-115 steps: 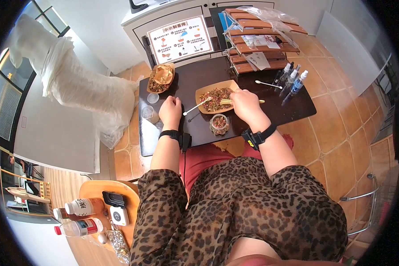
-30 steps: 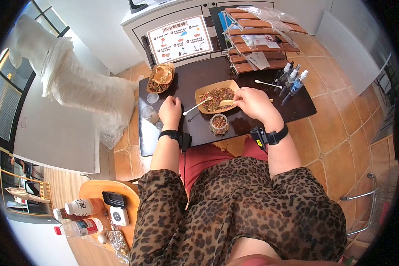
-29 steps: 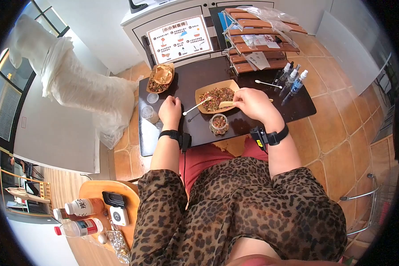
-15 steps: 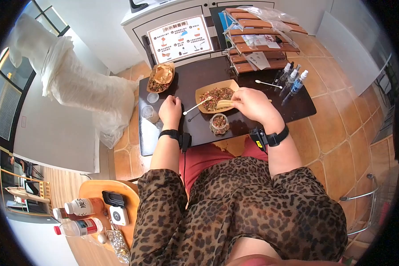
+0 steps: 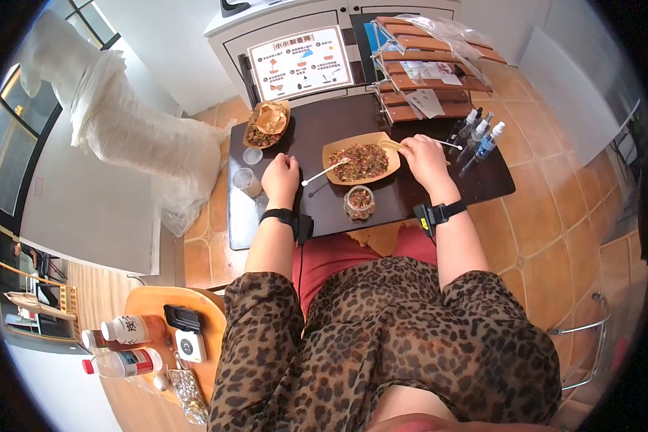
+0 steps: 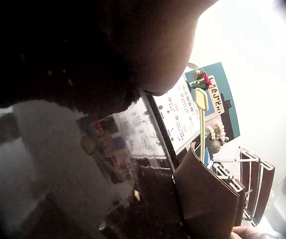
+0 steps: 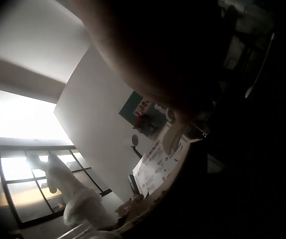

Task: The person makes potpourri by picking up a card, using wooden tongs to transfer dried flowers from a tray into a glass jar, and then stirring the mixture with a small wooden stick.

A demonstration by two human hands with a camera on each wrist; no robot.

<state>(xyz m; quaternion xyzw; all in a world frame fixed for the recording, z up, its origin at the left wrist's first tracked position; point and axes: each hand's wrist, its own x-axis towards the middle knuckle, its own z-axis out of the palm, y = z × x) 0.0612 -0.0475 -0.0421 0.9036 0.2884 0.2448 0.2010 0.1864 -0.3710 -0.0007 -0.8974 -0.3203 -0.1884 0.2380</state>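
Two hands are on the dark brown table (image 5: 475, 183), one at each side of the shallow tan tray of dried reddish-brown mix (image 5: 361, 157), which sits straight ahead of me, between them. My right hand (image 5: 423, 157) is at the tray's far right corner, fingers curled round the handle of a small pale wooden scoop (image 5: 392, 145); the scoop's long axis runs left and slightly away from me, its bowl over the tray's rim. The small round glass jar (image 5: 358, 201), partly filled with the same mix, stands just near of the tray, toward me, closer to my right hand than to my left. My left hand (image 5: 281, 176) lies knuckles up on the table left of the tray; the white plastic spoon (image 5: 324, 171) slants from beside it up into the mix. Whether those fingers pinch the spoon's handle or merely rest by it, I cannot tell. The wrist views are too dark to settle it.
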